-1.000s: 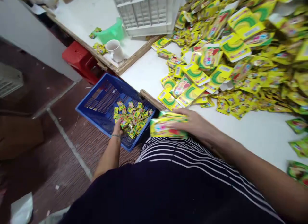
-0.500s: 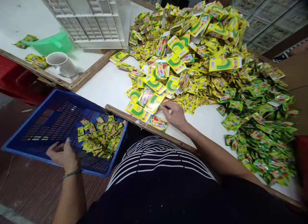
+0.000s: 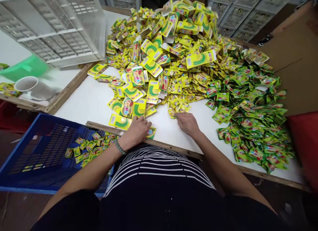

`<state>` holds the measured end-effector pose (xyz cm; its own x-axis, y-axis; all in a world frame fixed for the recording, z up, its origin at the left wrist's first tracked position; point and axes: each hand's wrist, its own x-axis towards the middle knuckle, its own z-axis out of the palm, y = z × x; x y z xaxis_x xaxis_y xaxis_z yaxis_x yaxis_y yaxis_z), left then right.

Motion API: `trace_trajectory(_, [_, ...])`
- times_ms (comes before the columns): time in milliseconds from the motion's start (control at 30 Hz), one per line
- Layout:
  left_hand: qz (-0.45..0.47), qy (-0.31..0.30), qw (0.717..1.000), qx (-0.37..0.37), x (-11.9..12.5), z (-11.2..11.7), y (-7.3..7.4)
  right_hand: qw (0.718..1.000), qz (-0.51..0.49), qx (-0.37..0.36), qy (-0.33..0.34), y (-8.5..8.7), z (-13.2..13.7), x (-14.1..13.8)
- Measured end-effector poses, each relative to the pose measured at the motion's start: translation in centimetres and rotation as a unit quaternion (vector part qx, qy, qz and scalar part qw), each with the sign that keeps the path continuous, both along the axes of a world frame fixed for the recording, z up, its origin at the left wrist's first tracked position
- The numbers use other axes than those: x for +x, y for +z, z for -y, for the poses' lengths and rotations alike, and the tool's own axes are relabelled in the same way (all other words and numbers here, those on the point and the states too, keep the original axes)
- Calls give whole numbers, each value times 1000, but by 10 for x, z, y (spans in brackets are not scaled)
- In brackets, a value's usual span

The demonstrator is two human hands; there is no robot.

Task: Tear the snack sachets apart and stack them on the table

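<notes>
My left hand is at the table's front edge, fingers curled at the lower end of a yellow-green candy box. Another box with green and blue print lies partly covered under that hand. My right hand has its fingers pinched together at the near edge of the loose yellow sachets, apparently on one of them. Several flat yellow boxes lie left of and beyond my left hand. Behind them rises a large heap of boxes and sachets.
Green sachets are piled at the right. A blue crate below the table at left holds small yellow boxes. A white crate, green scoop-like container and white cup stand at upper left. Cardboard is at right.
My left hand has moved from above the blue crate up to the boxes at the table edge. My right hand has moved right, from the boxes to the yellow sachets. The view has shifted right.
</notes>
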<state>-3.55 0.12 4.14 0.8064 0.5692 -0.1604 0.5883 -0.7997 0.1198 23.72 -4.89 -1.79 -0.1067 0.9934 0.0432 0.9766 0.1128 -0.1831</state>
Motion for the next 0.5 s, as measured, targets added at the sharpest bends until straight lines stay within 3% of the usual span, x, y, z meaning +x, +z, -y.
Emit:
trace_trajectory(100, [-22, -44, 999, -17, 11, -10, 6, 999, -3, 7, -44, -1, 20, 22])
trace_trajectory(200, [7, -72, 996, -59, 28, -19, 18, 998, -31, 26, -56, 1, 31, 24])
trace_trajectory(333, [116, 7, 988, -98, 65, -32, 19, 999, -29, 23, -4, 2, 24, 12])
trace_trajectory(400, [195, 77, 963, -169, 84, -41, 9, 998, -49, 27, -18, -1, 17, 12])
trace_trajectory(500, [326, 176, 875, -311, 109, -54, -14, 969, -186, 89, -140, -10, 11, 22])
